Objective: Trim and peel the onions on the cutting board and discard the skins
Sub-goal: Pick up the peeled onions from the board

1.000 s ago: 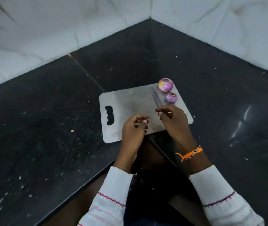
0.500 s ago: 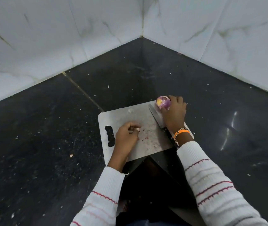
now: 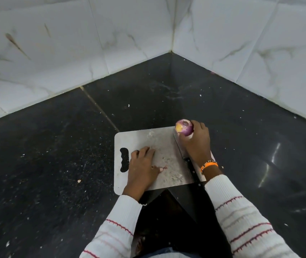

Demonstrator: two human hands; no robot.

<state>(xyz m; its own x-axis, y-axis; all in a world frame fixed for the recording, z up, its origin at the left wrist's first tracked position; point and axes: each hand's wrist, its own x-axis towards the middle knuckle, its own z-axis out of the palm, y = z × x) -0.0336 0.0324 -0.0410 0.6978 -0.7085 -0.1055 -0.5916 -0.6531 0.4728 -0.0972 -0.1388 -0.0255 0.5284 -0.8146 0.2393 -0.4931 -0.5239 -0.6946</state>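
No readable text, labels, brands or nos. anywhere: none on board (image 3: 144,138), wall tiles (image 3: 55,53) or counter (image 3: 46,146). Wristband (image 3: 209,164) maybe patterned, too small to tell.

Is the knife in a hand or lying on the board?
Lying on the board. The knife lies flat beside the right hand, which grips the onion; the left hand holds no knife.

I'm looking at a home kitchen corner: black stone counter (image 3: 55,155), white marble-look wall tiles (image 3: 241,43), steel cutting board (image 3: 148,136), knife (image 3: 184,155).
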